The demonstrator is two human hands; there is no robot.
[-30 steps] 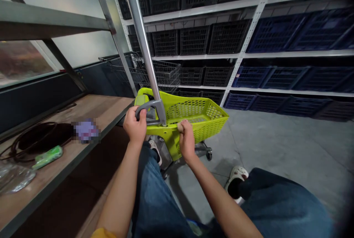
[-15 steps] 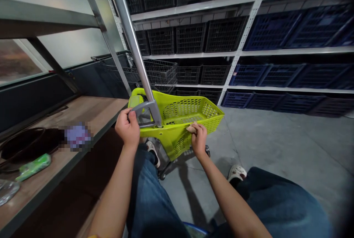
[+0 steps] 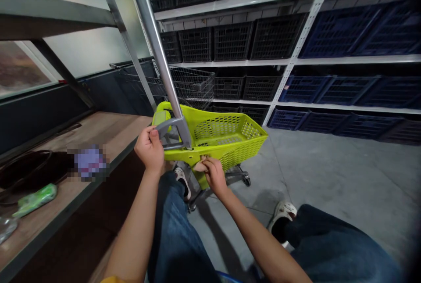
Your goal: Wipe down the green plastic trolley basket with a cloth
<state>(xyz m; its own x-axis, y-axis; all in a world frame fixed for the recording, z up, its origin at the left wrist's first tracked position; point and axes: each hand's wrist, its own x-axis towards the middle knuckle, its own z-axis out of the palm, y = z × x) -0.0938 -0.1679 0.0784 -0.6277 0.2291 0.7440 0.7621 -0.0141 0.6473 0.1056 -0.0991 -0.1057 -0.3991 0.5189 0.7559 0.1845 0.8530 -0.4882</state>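
A lime-green shopping cart (image 3: pixel 226 153) with perforated sides stands in front of me, its grey handle (image 3: pixel 171 146) on the near left end. My left hand (image 3: pixel 149 149) is closed around that handle. Against the cart's near side wall, my right hand (image 3: pixel 214 173) pinches a beige cloth (image 3: pixel 201 165). The cloth is pressed to the solid panel below the rim, close to the handle's base. The fingertips behind the cloth are partly hidden.
A wooden shelf (image 3: pixel 115 120) at left bears a green packet (image 3: pixel 36 199) and a dark bag-like item (image 3: pixel 36 171). Behind the cart are a wire cart (image 3: pixel 197 83) and racks of black crates (image 3: pixel 233 41) and blue crates (image 3: pixel 305 87). A metal pole (image 3: pixel 158 41) rises beside the handle.
My right hand has moved left and slightly down along the cart's side with the cloth, towards the handle. My left hand keeps its hold on the handle.
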